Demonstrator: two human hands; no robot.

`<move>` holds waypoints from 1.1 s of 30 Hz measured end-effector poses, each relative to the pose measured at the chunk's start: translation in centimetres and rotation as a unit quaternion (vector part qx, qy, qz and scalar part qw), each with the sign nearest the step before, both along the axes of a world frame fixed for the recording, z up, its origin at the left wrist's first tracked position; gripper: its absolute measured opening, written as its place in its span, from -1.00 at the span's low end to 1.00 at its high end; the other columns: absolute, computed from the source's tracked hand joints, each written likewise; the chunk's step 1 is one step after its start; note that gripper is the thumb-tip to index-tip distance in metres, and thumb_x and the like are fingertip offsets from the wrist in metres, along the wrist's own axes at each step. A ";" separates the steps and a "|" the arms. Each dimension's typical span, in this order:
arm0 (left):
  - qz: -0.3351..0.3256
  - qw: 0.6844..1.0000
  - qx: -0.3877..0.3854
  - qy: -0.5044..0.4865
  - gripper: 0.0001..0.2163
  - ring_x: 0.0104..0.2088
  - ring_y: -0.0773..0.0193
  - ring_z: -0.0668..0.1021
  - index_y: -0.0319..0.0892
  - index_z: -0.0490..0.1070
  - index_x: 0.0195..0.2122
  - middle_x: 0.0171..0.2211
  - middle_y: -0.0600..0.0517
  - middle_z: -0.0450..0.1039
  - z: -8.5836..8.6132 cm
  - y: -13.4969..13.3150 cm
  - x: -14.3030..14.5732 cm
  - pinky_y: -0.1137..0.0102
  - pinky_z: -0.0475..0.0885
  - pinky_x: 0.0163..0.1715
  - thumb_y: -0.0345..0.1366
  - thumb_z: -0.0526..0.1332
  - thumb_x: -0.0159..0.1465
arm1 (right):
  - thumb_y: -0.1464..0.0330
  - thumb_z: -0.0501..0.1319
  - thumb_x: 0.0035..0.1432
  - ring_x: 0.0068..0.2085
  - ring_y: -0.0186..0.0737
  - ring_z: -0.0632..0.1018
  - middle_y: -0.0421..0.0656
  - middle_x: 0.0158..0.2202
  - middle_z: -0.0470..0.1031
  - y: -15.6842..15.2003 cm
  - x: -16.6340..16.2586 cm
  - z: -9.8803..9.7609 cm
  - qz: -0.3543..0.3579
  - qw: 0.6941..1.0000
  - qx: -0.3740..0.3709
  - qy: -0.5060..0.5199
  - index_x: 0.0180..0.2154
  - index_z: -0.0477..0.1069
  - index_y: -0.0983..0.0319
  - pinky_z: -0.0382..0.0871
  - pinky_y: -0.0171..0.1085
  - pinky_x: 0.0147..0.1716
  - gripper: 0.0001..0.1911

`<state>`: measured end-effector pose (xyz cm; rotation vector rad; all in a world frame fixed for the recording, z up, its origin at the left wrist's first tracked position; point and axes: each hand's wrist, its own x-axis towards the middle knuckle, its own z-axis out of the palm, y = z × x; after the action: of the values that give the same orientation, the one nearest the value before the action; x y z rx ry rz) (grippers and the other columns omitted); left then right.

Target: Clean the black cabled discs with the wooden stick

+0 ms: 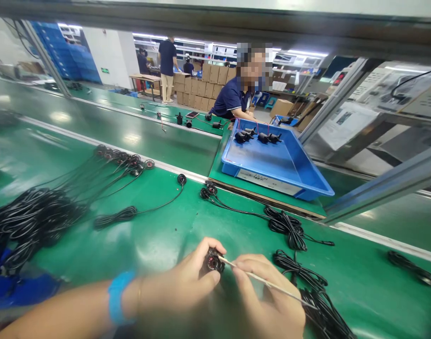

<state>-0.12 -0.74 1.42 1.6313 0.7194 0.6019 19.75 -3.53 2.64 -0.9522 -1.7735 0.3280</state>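
Observation:
My left hand (192, 278), with a blue band on its wrist, grips a small round black part (213, 262) between thumb and fingers. A reddish ring shows in the middle of that part. My right hand (268, 296) pinches a thin pale wooden stick (257, 278), whose tip touches the round part's upper edge. Just right of my right hand lie black coiled cables (302, 270). Beyond both hands, a pair of similar round black parts (208, 189) rests on the green table, joined by leads to a cable bundle (286, 226).
A large heap of black cables (38, 221) covers the table's left side, several round ends (125, 157) behind it. A blue tray (272, 162) with several black motor-like pieces stands beyond the table. A metal post (385, 176) slants at right. A co-worker (232, 96) leans behind the tray.

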 end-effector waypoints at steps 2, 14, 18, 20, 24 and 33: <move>0.004 1.000 -0.007 -0.001 -0.73 -0.25 0.26 0.35 -0.06 0.07 0.11 -0.21 0.05 0.24 -0.2 0.0 0.0 0.29 0.33 -0.11 -0.25 0.01 0.40 | 0.57 0.23 0.11 -0.36 -0.24 0.59 -0.19 -0.36 0.55 -0.1 -0.4 -0.1 0.006 0.999 0.017 -0.038 -0.20 0.43 0.16 0.51 -0.30 -0.40 -0.75; 0.040 0.999 -0.027 0.003 -0.70 -0.14 0.19 0.38 -0.07 0.05 0.13 -0.12 -0.02 0.28 -0.7 0.1 0.2 0.27 0.32 -0.09 -0.22 0.01 0.40 | 0.44 0.18 0.22 -0.38 -0.27 0.56 -0.19 -0.39 0.51 -0.7 -2.3 -1.3 -0.107 0.994 -0.032 0.004 -0.29 0.44 0.17 0.46 -0.33 -0.39 -0.92; 0.029 0.999 -0.044 -0.009 -0.71 -0.23 0.25 0.35 -0.06 0.07 0.12 -0.19 0.04 0.26 -0.5 0.1 0.2 0.33 0.31 -0.18 -0.25 0.03 0.39 | 0.49 0.20 0.21 -0.33 -0.28 0.56 -0.19 -0.33 0.51 -0.5 -1.2 -1.1 -0.072 0.997 -0.033 -0.011 -0.24 0.42 0.15 0.46 -0.34 -0.36 -0.87; 0.028 0.999 -0.044 -0.007 -0.71 -0.25 0.26 0.33 -0.07 0.09 0.11 -0.21 0.05 0.24 -0.3 0.1 0.1 0.35 0.30 -0.20 -0.27 0.04 0.37 | 0.50 0.20 0.21 -0.32 -0.28 0.56 -0.18 -0.33 0.51 -0.5 -1.0 -1.1 -0.054 0.998 -0.037 -0.022 -0.23 0.42 0.16 0.46 -0.34 -0.36 -0.87; 0.006 0.999 -0.043 0.000 -0.72 -0.25 0.25 0.34 -0.09 0.11 0.09 -0.21 0.03 0.27 -0.1 0.3 0.0 0.36 0.32 -0.21 -0.29 0.04 0.36 | 0.49 0.18 0.23 -0.32 -0.27 0.56 -0.16 -0.33 0.51 -0.2 -1.1 -1.1 -0.033 0.998 -0.043 -0.037 -0.24 0.43 0.17 0.46 -0.33 -0.36 -0.88; -0.033 0.997 0.020 0.060 -0.82 -0.19 0.18 0.43 -0.13 0.21 -0.07 -0.17 -0.02 0.41 0.6 0.2 0.6 0.29 0.33 -0.12 -0.23 0.06 0.34 | 0.42 0.06 0.32 -0.26 -0.30 0.53 -0.20 -0.30 0.49 0.8 -0.1 0.9 0.112 0.972 -0.171 -0.115 -0.26 0.37 0.16 0.43 -0.33 -0.23 -0.86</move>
<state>0.51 -0.52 2.01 1.7328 0.7425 0.4774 19.68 -2.74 3.55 -1.0642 -2.0863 0.7103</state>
